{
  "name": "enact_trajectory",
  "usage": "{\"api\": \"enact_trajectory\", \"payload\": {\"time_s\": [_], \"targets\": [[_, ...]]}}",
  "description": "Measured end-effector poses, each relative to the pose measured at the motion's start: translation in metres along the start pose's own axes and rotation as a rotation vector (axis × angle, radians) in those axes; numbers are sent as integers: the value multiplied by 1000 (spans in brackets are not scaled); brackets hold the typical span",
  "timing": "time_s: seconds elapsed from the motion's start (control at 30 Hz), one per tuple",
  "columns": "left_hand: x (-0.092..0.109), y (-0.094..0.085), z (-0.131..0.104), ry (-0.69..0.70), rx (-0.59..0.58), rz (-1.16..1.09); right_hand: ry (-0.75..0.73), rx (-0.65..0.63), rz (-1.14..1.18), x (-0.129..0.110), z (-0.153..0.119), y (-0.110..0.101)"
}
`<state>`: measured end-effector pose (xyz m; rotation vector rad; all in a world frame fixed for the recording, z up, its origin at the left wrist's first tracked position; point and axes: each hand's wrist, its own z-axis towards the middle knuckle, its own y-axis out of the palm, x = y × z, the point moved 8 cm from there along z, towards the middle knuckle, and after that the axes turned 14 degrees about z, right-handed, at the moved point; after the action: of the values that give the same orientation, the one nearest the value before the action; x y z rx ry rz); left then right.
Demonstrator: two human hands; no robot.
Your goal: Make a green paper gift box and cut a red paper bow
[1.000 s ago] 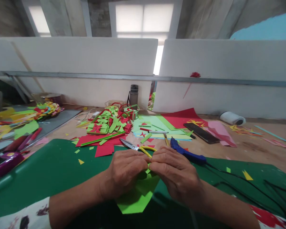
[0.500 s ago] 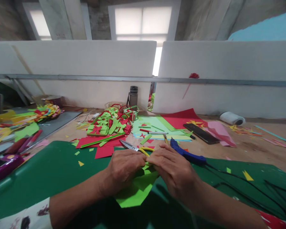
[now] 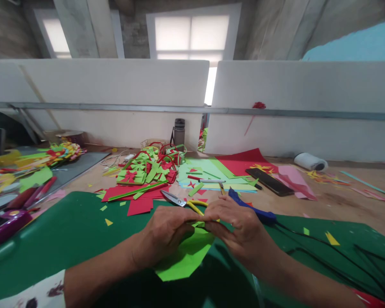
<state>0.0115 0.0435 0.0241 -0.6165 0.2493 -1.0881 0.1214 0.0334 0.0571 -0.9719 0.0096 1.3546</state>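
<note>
A bright green paper piece (image 3: 188,256) hangs over the dark green mat, its upper edge pinched between both hands. My left hand (image 3: 167,233) is closed on it from the left, thumb and fingers pressed together. From the right, my right hand (image 3: 234,222) grips the same edge, its fingertips meeting those of the left. The fold between the fingertips is partly hidden. Just beyond the hands lie scissors (image 3: 176,199) with yellow handles. A blue glue gun (image 3: 253,209) rests to the right of my right hand, its cord running right.
Red and green paper pieces (image 3: 147,167) are heaped behind red sheets (image 3: 140,207). A grey bottle (image 3: 179,133) stands at the back. A black phone (image 3: 270,182) lies right of the pale green sheets. Purple tool (image 3: 11,226) at left; black cords at lower right.
The view has shifted slightly. The hands remain on the green paper; the fingers have moved a little at the pinched edge, and more of the scissors' yellow handles shows.
</note>
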Motion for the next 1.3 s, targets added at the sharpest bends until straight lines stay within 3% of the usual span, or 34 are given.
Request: {"api": "enact_trajectory", "payload": {"time_s": [0.17,0.37,0.5,0.6,0.8,0.97,1.07,1.17,1.3], "targets": [[-2,1,3,-56,-18,-63,-54,-11,3,2,-3,2],[-4,3,1,-92,-41,-127,-329,-121,-310,-13,-12,8],[-4,3,-1,-101,-24,-124,-412,-109,-334,-19,-15,7],[-5,2,-2,-117,0,-115,-298,-48,-191,-16,-10,2],[-3,-3,-3,-109,61,-56,322,-28,171,18,0,0],[-4,2,-6,-92,32,-7,517,-50,337,35,-4,6],[1,4,-7,-26,21,-56,558,-40,362,40,-5,8],[0,0,-4,-39,34,-27,506,-58,216,42,0,-1],[-8,-10,1,-104,67,37,471,-84,-400,59,-1,-44]]}}
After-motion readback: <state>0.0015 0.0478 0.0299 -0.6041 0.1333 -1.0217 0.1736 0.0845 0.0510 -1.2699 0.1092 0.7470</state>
